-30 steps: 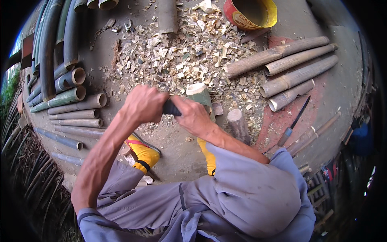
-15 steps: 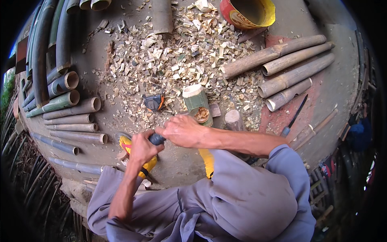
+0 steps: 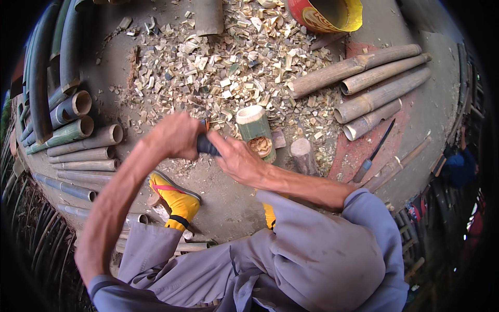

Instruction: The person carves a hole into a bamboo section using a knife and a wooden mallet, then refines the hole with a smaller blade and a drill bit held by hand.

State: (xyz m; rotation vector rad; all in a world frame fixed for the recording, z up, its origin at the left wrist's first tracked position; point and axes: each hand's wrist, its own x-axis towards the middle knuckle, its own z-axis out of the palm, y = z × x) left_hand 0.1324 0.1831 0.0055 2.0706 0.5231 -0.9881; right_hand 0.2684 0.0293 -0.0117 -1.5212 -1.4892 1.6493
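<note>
A short dark grey cylinder with a ribbed look (image 3: 208, 146) is held between my hands; its exact kind I cannot make out. My left hand (image 3: 175, 136) is wrapped round its left end, blurred by motion. On its right end lie the closed fingers of my right hand (image 3: 236, 158). Just beyond my left hand, mostly covered by it, shows the orange edge of a tape measure (image 3: 207, 125). Right beside my right hand stands a short green bamboo section (image 3: 252, 127) with a cut opening, its hollow showing pale brown shavings.
Wood chips (image 3: 208, 78) cover the ground ahead. Bamboo pieces (image 3: 382, 101) lie at the right, near a blue-handled knife (image 3: 366, 166) and a wooden stump (image 3: 303, 156). More bamboo tubes (image 3: 86, 151) line the left. A red and yellow container (image 3: 322, 18) stands at the back.
My left hand has moved up and away, beyond the yellow shoe, and now covers most of the tape measure. My right hand has shifted slightly right. The dark cylinder has moved up with them.
</note>
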